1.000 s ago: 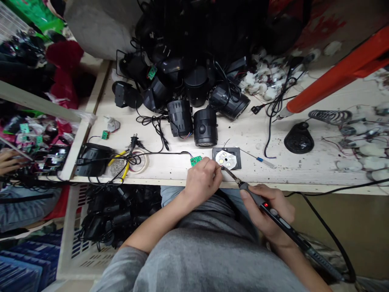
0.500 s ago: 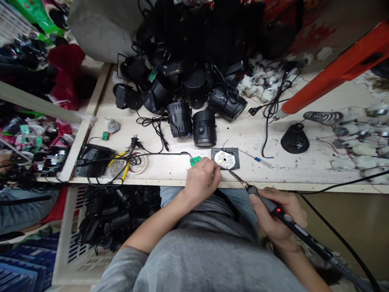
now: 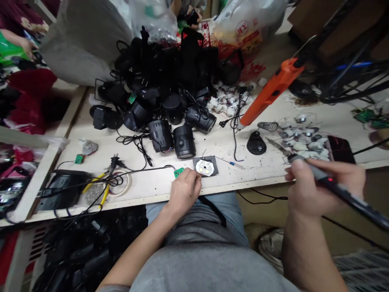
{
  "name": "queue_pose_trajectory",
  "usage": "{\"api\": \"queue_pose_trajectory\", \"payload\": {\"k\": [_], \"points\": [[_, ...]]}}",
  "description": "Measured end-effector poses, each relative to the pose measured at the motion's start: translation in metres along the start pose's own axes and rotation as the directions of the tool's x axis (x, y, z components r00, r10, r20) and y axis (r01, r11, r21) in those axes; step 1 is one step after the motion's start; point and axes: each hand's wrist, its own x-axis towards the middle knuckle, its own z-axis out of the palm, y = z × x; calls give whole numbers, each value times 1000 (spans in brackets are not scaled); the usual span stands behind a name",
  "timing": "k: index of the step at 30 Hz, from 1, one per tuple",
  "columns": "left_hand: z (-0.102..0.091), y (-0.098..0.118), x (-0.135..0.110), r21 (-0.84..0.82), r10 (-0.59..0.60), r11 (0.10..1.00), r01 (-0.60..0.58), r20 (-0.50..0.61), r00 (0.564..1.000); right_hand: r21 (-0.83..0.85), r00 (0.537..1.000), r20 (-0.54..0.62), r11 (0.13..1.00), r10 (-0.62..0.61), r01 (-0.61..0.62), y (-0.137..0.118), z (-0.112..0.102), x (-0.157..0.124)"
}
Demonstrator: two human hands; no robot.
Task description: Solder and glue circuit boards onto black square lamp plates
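My left hand (image 3: 184, 189) rests on the bench front, its fingers on a small green circuit board (image 3: 179, 172) with a thin wire running from it. Just to the right of those fingers lies a round white LED plate (image 3: 204, 167) in a square black holder (image 3: 206, 166). My right hand (image 3: 323, 187) grips a black soldering iron (image 3: 337, 188) well to the right of the plate. The iron's tip (image 3: 275, 144) points left, above the scattered white parts.
Black spotlight housings (image 3: 161, 136) and tangled cables heap along the bench's back. Near the plate lies a small screwdriver (image 3: 231, 163). A black stand (image 3: 256, 143), coiled iron holder (image 3: 268, 126), orange tube (image 3: 272, 91), and phone (image 3: 340, 149) sit to the right.
My right hand has carried the soldering iron rightward, away from the LED plate. The view has tilted upward, showing more behind the bench. My left hand stays by the circuit board.
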Motion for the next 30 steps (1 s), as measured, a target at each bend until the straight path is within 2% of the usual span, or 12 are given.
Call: {"api": "queue_pose_trajectory", "payload": {"k": [2, 5, 7, 10, 14, 17, 19, 22, 24, 26, 28, 30], "points": [[-2, 1, -2, -59, 14, 998, -15, -23, 1000, -96, 999, -18, 995, -43, 41, 7, 9, 29], [-10, -1, -7, -138, 9, 990, -25, -116, 993, -265, 991, 135, 964, 5, 32, 17, 28, 60], [-18, -7, -13, -134, -7, 991, -19, -191, 982, -280, 978, 203, 960, 43, 16, 24, 40, 68], [-30, -20, -25, -52, -20, 999, 8, -247, 969, -195, 961, 231, 975, 150, -105, 33, 51, 64], [-34, -34, -42, 25, -40, 999, 45, -176, 984, -49, 903, 245, 935, 352, -351, 44, 52, 40], [-28, -37, -47, 34, -37, 999, 41, -103, 994, -38, 888, 303, 936, 346, -351, 46, 47, 10], [-23, -37, -47, 27, -22, 999, 25, -87, 996, -22, 874, 370, 943, 316, -331, 38, 44, -13], [-21, -36, -43, 16, -11, 1000, 13, -88, 996, 4, 831, 517, 971, 204, -240, 13, 38, -46], [-22, -34, -38, 13, -10, 1000, 11, -102, 995, 57, 787, 617, 998, -27, -10, -5, 39, -62], [-23, -31, -32, 13, 6, 1000, -5, -121, 993, 143, 712, 664, 974, -228, 178, -17, 43, -70], [-24, -24, -24, 14, 44, 999, -43, -122, 992, 186, 645, 686, 938, -337, 293, -20, 50, -74], [-22, -16, -15, 16, 89, 996, -88, -83, 993, 185, 607, 702, 919, -372, 349, -18, 57, -75]]}}
